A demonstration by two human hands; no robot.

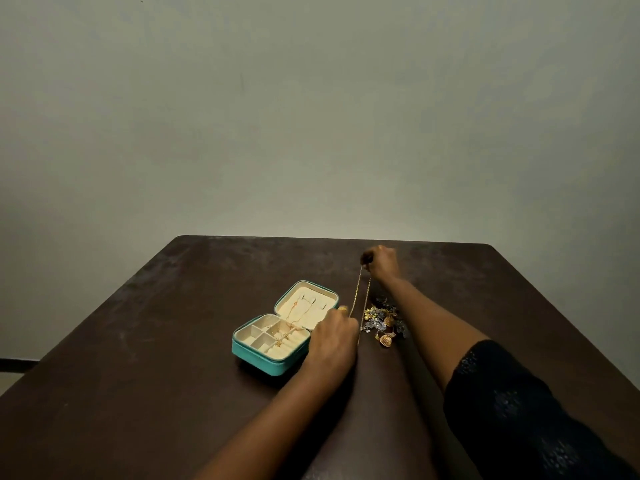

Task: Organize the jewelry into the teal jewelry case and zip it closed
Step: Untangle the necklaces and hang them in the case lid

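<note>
The teal jewelry case (277,363) lies open on the dark brown table (156,341), a little left of the frame's centre. Its long axis runs from lower left to upper right. The divided cream base is at the lower left, and the lid (306,304) is hinged back toward the upper right. A thin chain already inside (294,322) trails from the lid's lining down into the base compartments.

Just right of the case, a gold chain (356,292) is drawn taut in two strands. It runs almost straight up the frame, leaning slightly right at the top. The right hand (379,263), reaching far across the table, pinches its upper end with curled fingers. The left hand (334,336), beside the case's right edge, has its fingers curled round the lower end.

A heap of loose jewelry (382,322), gold and bluish pieces, sits just right of the chain, under the right forearm. A black patterned sleeve (519,410) fills the lower right corner.
</note>
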